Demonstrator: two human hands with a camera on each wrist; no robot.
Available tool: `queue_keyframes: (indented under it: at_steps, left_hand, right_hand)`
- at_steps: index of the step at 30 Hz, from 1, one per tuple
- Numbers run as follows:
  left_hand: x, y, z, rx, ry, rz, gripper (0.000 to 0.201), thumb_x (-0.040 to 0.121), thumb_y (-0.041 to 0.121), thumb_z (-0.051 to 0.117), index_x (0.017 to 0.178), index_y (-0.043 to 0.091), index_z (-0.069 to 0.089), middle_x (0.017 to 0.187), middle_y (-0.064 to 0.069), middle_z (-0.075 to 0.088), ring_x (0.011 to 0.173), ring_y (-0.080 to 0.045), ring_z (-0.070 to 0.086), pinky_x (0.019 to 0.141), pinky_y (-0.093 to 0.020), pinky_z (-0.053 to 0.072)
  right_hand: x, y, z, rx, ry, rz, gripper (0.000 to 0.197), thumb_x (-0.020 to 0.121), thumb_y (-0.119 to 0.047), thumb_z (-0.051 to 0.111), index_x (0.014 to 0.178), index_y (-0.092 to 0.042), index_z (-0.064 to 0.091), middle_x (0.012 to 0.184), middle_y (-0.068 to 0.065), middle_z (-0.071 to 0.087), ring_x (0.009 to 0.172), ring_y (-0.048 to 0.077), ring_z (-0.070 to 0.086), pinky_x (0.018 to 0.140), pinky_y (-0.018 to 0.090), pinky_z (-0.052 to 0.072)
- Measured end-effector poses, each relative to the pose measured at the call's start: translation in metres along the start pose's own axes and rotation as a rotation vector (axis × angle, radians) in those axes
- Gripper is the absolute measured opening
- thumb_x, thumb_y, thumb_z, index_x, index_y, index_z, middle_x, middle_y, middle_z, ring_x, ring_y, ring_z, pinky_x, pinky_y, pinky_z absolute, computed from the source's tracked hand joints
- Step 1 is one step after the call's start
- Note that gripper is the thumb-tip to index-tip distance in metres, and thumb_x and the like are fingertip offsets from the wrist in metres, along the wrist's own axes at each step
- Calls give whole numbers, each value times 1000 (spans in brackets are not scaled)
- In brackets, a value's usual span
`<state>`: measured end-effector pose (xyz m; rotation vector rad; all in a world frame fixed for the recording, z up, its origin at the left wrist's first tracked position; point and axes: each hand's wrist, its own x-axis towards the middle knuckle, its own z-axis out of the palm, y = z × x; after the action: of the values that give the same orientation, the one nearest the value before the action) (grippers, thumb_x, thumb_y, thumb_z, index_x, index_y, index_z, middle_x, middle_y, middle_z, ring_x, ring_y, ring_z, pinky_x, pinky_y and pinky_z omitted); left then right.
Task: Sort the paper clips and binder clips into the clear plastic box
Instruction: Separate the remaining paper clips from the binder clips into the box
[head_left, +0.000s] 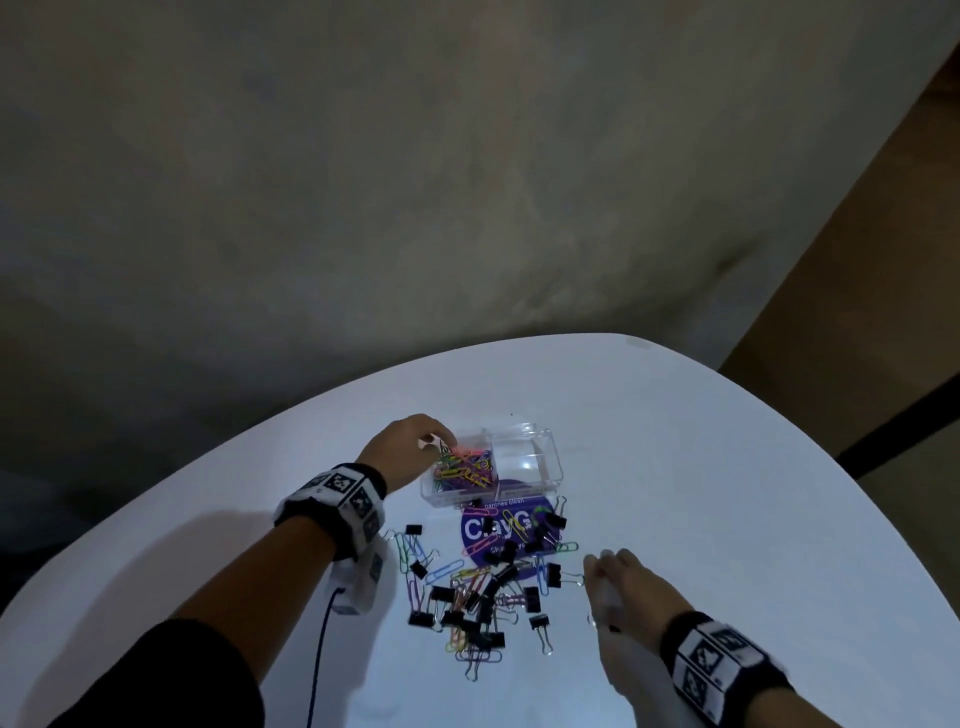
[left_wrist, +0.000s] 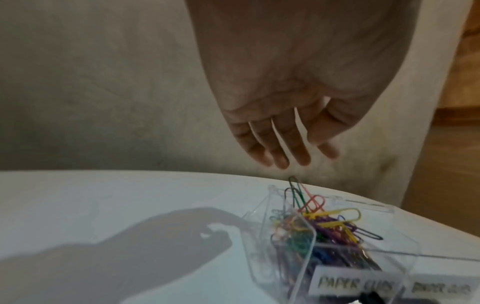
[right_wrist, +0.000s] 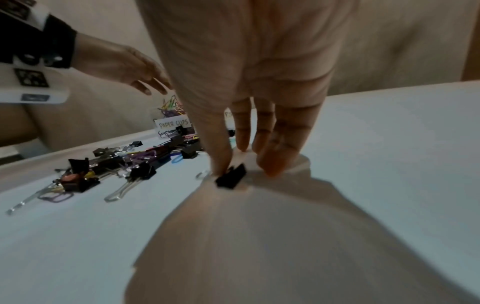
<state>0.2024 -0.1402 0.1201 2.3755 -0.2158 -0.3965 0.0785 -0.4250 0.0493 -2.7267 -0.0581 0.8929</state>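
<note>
The clear plastic box (head_left: 540, 462) stands mid-table. Its left compartment holds several coloured paper clips (head_left: 465, 470) and its right one looks empty. My left hand (head_left: 434, 441) hovers over the left compartment, fingers straight and apart (left_wrist: 291, 158). A green paper clip (left_wrist: 294, 191) stands on end in the heap just under the fingertips. Loose paper clips and black binder clips (head_left: 483, 587) lie nearer me. My right hand (head_left: 597, 571) reaches down at the pile's right edge. Its thumb touches a black binder clip (right_wrist: 231, 178) on the table, and the forefinger (right_wrist: 270, 164) stands just beside it.
A round purple sticker (head_left: 493, 525) lies on the white table (head_left: 727, 493) between box and pile. White labels (left_wrist: 355, 286) mark the box front. A dark cable (head_left: 322, 649) hangs from my left wrist. The table's far edge runs close behind the box.
</note>
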Motion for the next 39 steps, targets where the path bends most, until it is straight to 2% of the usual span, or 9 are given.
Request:
queue_keyframes:
  at_steps: [4,7,12,18,22,26,31,35,39]
  left_hand:
    - [-38,-40,11,-136,148,-27,29,86,-3,49,103,20,57,110,-5,54,98,-21,54,88,-27,39]
    - [-69,-76,29,-4,43,-130,32,82,4,62,96,30,51,109,-8,53,95,-20,52,91,-27,42]
    - [-97,-86,62,256,-137,-165,64,76,31,70,133,25,41,135,-2,33,127,-19,39,104,-32,40]
    - [-87,-66,75,389,-61,12,53,81,18,58,133,22,46,135,-3,43,122,-21,45,97,-30,44]
    - [-81,-60,80,509,-73,125,42,78,18,62,120,24,58,121,-1,56,109,-20,55,88,-26,46]
    - [-71,-59,80,667,-175,193,45,28,52,86,65,34,68,63,15,63,53,-1,60,47,-9,43]
    - [-61,-76,93,794,-171,315,35,34,30,89,62,23,68,56,8,65,48,-8,60,44,-12,45]
    - [-63,-70,86,683,-17,390,41,34,29,87,72,24,75,52,9,66,47,-9,61,45,-13,46]
    - [-69,-70,74,489,149,387,21,61,16,63,76,26,74,58,7,66,52,-12,60,50,-23,44]
  right_hand:
    - [9,-16,1,97,87,31,23,91,-14,47,72,-24,40,88,-5,51,94,21,54,72,22,32]
    - [15,-28,-7,151,149,55,11,91,-13,47,92,-12,59,111,13,61,104,27,57,83,28,42]
    - [27,-30,-19,197,190,99,29,90,-16,51,119,-9,52,122,14,51,111,27,55,89,29,43]
    - [44,-51,-18,97,168,115,24,86,-19,56,108,-10,55,120,14,52,111,29,53,89,35,45]
    - [50,-57,-18,44,146,85,25,87,-14,54,110,-6,56,121,15,57,112,30,55,90,35,46]
    - [47,-55,-23,17,154,34,28,91,-17,47,115,-6,56,121,14,58,111,30,56,89,37,47]
    - [38,-41,-29,199,246,27,18,90,-17,50,97,-5,61,98,19,69,88,32,65,74,31,48]
    - [29,-31,-35,608,280,-12,21,88,-6,56,68,-14,54,71,14,64,42,4,56,48,18,49]
    - [13,-29,-35,919,347,-36,26,88,1,52,64,-10,54,56,7,53,37,10,46,37,16,41]
